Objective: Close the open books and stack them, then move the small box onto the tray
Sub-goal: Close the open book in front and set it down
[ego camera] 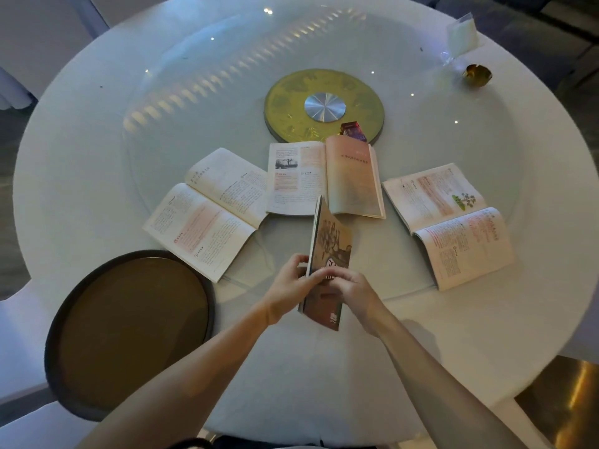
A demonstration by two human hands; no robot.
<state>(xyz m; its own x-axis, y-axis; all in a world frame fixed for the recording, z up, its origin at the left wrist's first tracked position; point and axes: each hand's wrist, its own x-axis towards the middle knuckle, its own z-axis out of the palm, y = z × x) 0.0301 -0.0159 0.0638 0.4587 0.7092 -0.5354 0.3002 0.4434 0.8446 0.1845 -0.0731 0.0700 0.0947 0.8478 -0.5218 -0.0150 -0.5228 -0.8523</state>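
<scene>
Both hands hold a closed brown-covered book [330, 241] on edge above the near table, cover facing right. My left hand [288, 286] grips its spine side and my right hand [350, 286] presses the cover. Three open books lie beyond it: one at the left [207, 212], one in the middle [324, 179], one at the right [450, 222]. A small red and purple box [353, 130] stands behind the middle book, on the gold disc. The round dark tray [129, 332] sits at the near left, holding nothing.
A gold disc [291, 102] with a silver hub marks the centre of the glass turntable on the round white table [486, 319]. At the far right are a small gold dish [476, 74] and a clear card stand [462, 35]. A gold chair edge [564, 403] shows at the near right.
</scene>
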